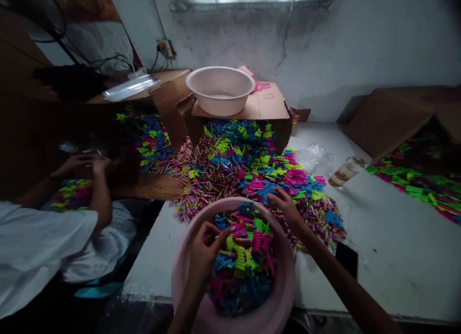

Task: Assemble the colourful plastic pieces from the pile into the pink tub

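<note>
A pink basin (284,281) stands in front of me, holding blue, green, yellow and pink plastic pieces (245,257). My left hand (207,247) is over its left part, fingers curled and thumb pointing at a pink piece near the fingertips; whether it grips that piece is unclear. Beyond the basin's right rim, my right hand (286,206) reaches to the heap, its fingers closed at a blue comb-like piece (266,191). The heap mixes such pieces with many small striped wrapped sticks (205,180).
A white bowl (220,91) sits on a cardboard box (273,101) behind the heap. To the right are a bottle (347,171), a plastic bag (315,158), a dark phone (346,259) and another box (392,115). A person in white (46,247) works at the left.
</note>
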### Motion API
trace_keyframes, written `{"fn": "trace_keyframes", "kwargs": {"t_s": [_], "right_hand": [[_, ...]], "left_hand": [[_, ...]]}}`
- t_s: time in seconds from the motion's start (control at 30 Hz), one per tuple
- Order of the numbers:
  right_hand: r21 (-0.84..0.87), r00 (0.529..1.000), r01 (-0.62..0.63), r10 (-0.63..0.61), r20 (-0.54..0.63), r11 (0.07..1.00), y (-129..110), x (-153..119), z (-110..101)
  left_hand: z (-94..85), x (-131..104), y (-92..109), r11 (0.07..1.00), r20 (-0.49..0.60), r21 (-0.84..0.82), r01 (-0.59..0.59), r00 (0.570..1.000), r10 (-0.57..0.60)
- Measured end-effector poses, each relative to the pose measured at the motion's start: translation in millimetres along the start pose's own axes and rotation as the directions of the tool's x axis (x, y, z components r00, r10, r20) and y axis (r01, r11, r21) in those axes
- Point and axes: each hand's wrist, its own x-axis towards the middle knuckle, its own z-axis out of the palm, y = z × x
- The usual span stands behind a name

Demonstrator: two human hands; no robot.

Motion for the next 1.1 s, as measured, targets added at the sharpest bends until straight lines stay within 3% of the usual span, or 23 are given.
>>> {"fn": "trace_keyframes", "kwargs": {"t_s": [0.13,0.23,0.4,0.5,0.63,0.77,0.87,0.97,1.1], "right_hand": [[0.117,0.996,-0.074,0.067,0.065,0.99,-33.7,-43.1,4.8],[0.189,0.987,-0.104,0.077,0.143,0.976,-54.0,-66.2,6.0],[0.032,0.98,0.037,-0.042,0.195,0.999,-69.2,-80.6,2.9],[0.011,0.979,0.06,-0.061,0.196,0.998,-71.5,-82.5,3.4],[0.13,0.979,-0.071,0.044,0.198,0.989,-74.7,-82.7,6.5],[0.319,0.909,-0.265,0.125,0.397,0.91,-78.7,-79.2,6.9],[0.317,0.945,-0.167,0.06,0.321,0.934,-78.9,-75.2,4.9],[0.174,0.971,-0.026,-0.017,0.237,0.984,-79.0,-73.3,3.2],[0.019,0.957,0.128,-0.129,0.261,0.992,-85.3,-78.7,4.0]], "left_hand": [[22.8,6.0,34.3,0.995,0.134,-0.024,-0.095,0.986,0.097],[32.6,11.3,48.5,0.979,0.186,-0.01,-0.203,0.962,0.201],[39.4,12.3,57.9,0.953,0.216,0.084,-0.292,0.939,0.269],[40.1,9.2,59.7,0.927,0.228,0.136,-0.348,0.922,0.313],[38.8,5.9,59.1,0.881,0.227,0.203,-0.428,0.895,0.383],[36.2,3.9,59.0,0.924,0.151,0.092,-0.371,0.922,0.355],[34.1,3.8,59.4,0.954,0.132,0.014,-0.3,0.946,0.295],[33.4,4.9,58.1,0.964,0.161,0.0,-0.264,0.952,0.261],[34.9,4.6,57.0,0.926,0.168,0.112,-0.361,0.925,0.34]]}}
